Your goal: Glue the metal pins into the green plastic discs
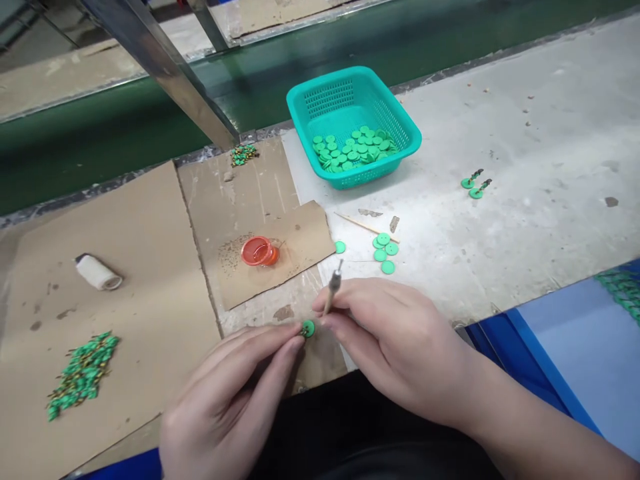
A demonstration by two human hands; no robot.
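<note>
Left hand (225, 407) is pinching a green button (309, 328), presenting it to the metal-tipped tool (333, 287) the right hand (395, 347) is gripping close by.

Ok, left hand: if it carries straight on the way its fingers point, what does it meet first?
Past the green button pinched in the left hand, most likely the right hand, at its fingertips. Depth is unclear, so it might pass just below them.

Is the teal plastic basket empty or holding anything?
Not empty: the teal plastic basket holds a layer of green buttons on its floor.
</note>
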